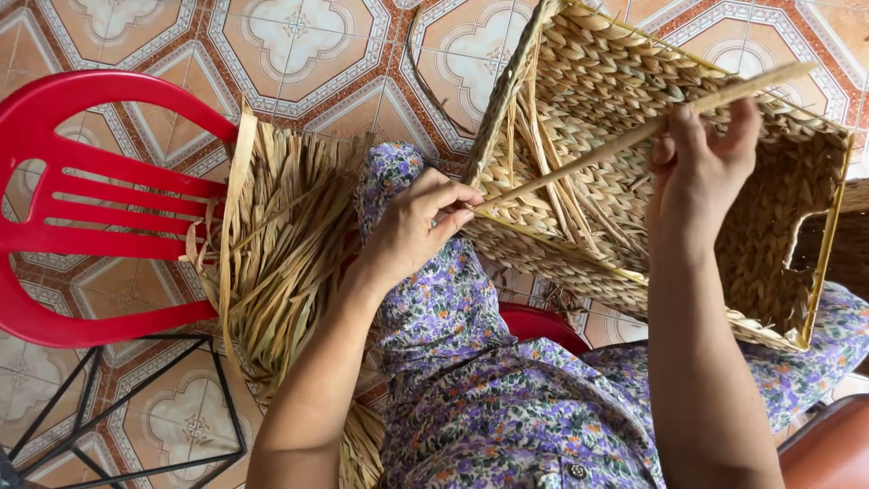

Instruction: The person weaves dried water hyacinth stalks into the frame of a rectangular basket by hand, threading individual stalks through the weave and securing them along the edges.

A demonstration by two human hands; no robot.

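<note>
Head view, near to far: floral-print lap (471, 380) at lower centre. Left hand (418, 226) pinched on strand's (588, 156) lower end, mid-frame; right hand (701, 163) gripping farther up, upper right. Strand probably light, dry, stiff yet bendable, brittle if kinked; best held near both ends. Beyond, woven basket (769, 226) tilted on knees; loose straw bundle (290, 244), red chair (81, 199) left.

From my feed, both forearms are bare, with no sleeves in view. The person wears floral cloth (471, 398), purple and green blossoms on pale ground. Near the bottom sits what may be a small button (572, 471).
</note>
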